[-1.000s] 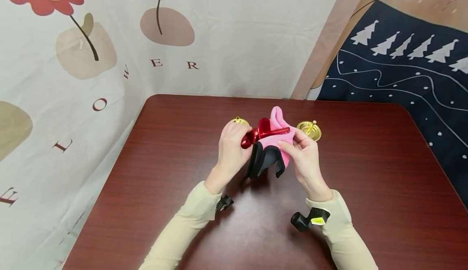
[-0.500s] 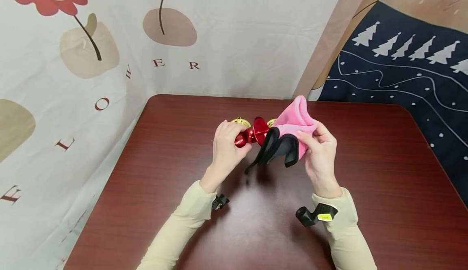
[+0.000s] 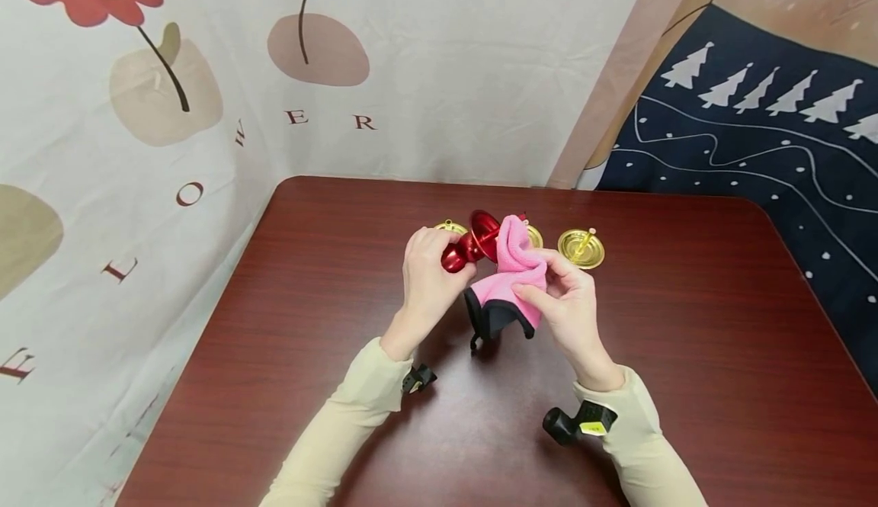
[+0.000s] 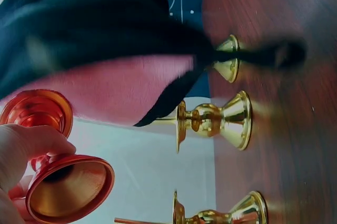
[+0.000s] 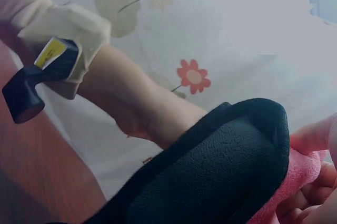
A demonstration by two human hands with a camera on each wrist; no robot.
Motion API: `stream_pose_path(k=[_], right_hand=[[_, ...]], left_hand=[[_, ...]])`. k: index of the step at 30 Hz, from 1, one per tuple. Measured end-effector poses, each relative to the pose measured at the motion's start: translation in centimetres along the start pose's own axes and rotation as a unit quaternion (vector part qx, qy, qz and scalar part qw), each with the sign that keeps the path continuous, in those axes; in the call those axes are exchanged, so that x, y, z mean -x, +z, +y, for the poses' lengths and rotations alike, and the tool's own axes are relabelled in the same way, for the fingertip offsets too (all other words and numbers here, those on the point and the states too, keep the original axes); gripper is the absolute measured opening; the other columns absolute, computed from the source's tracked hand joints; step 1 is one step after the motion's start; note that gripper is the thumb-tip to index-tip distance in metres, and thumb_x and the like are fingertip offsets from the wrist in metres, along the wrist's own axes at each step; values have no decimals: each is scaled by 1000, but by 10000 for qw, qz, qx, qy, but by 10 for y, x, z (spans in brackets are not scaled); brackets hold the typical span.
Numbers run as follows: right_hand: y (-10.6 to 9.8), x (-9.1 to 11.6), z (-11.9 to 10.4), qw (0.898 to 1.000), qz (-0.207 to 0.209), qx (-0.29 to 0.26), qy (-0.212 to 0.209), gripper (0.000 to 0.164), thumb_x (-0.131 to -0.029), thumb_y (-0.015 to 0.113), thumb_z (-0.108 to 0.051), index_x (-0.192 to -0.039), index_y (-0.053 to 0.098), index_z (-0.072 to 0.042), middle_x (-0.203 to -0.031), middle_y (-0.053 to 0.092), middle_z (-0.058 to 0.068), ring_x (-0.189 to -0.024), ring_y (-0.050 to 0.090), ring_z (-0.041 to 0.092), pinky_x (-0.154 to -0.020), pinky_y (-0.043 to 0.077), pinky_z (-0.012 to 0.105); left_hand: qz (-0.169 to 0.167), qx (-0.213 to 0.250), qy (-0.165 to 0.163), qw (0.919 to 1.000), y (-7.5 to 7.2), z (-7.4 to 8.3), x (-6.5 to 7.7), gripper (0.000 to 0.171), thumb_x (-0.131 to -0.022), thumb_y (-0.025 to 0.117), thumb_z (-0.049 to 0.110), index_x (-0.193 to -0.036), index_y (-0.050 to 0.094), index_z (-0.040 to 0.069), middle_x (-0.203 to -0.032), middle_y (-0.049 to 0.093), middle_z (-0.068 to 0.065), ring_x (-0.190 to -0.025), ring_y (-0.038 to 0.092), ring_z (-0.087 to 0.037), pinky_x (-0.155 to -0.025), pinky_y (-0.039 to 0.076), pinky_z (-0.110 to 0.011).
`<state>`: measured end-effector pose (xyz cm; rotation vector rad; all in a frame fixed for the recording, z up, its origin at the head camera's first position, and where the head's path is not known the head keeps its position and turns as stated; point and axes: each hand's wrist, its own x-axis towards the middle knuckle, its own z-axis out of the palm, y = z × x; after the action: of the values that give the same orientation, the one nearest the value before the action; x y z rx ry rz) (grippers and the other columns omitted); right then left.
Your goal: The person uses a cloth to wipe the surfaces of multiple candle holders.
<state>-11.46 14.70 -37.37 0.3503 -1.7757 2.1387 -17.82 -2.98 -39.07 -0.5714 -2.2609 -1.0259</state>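
Observation:
A shiny red metal candlestick (image 3: 485,234) with a wide dish and a flared, hollow base is gripped by my left hand (image 3: 428,278), tilted above the table. In the left wrist view, the thumb and fingers wrap the candlestick (image 4: 73,195) between dish and base. My right hand (image 3: 572,309) pinches a pink cloth (image 3: 517,267) with black trim and a black side, which hangs beside the candlestick's dish and overlaps its thin spike. Close to the right wrist camera, the cloth's black side (image 5: 221,166) hides most of the work. A small black loop dangles from it.
Behind the hands stand several gold candlesticks: one at the right (image 3: 581,248), one at the left (image 3: 451,226) partly behind my left hand, and one between, mostly covered by the cloth. The brown table (image 3: 686,324) meets a printed fabric backdrop (image 3: 439,141).
My right hand swung the cloth out to the right along the candlestick's spike, then came back left and lower. The candlestick now tilts its dish farther up and back; the left hand keeps its grip.

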Motion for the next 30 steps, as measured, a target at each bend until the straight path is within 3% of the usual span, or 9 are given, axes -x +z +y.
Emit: stream_pose_path(k=[8, 12, 16, 20, 25, 30], right_hand=[[2, -5, 7, 9994, -10, 306, -176, 44, -72, 61, 21, -103, 65, -10, -93, 63, -3, -79, 55, 11, -67, 50, 17], [0, -6, 7, 9986, -111, 456, -224, 36, -73, 61, 21, -105, 62, 5, -95, 64, -4, -80, 56, 11, -68, 50, 17], [0, -6, 6, 9972, -161, 676, -276, 40, -74, 62, 20, -113, 55, 15, -104, 64, -5, -90, 57, 12, -76, 50, 19], [0, -7, 6, 9938, -295, 920, -553, 41, -74, 62, 18, -114, 56, 14, -109, 63, -4, -99, 56, 14, -84, 48, 19], [-4, -9, 8, 9844, -542, 1334, -1016, 40, -70, 64, 18, -109, 62, 10, -105, 62, 8, -101, 55, 15, -83, 46, 19], [-10, -13, 8, 9788, -416, 1805, -878, 35, -70, 64, 18, -104, 65, 9, -99, 62, 18, -93, 55, 11, -75, 46, 15]], left_hand=[[59, 247, -103, 9996, 0, 2, 0, 31, -67, 79, 9, -92, 64, 1, -93, 67, -12, -93, 55, -26, -90, 42, -42], [70, 376, -96, 9992, 0, 2, -1, 29, -67, 78, 8, -93, 64, 2, -93, 67, -11, -92, 55, -25, -87, 43, -41], [25, 432, -122, 9990, 0, 1, 0, 29, -68, 77, 8, -93, 64, 2, -94, 67, -11, -93, 54, -25, -85, 44, -41], [40, 490, -114, 9987, 1, 1, 0, 30, -67, 77, 8, -93, 64, 2, -94, 67, -12, -94, 54, -26, -83, 46, -41], [117, 659, -77, 9977, 2, -1, 1, 31, -66, 77, 7, -93, 65, 1, -94, 67, -12, -93, 55, -27, -80, 47, -40], [193, 837, -106, 9963, 0, -2, 2, 30, -66, 77, 7, -93, 66, 0, -93, 68, -12, -91, 56, -27, -76, 51, -38]])
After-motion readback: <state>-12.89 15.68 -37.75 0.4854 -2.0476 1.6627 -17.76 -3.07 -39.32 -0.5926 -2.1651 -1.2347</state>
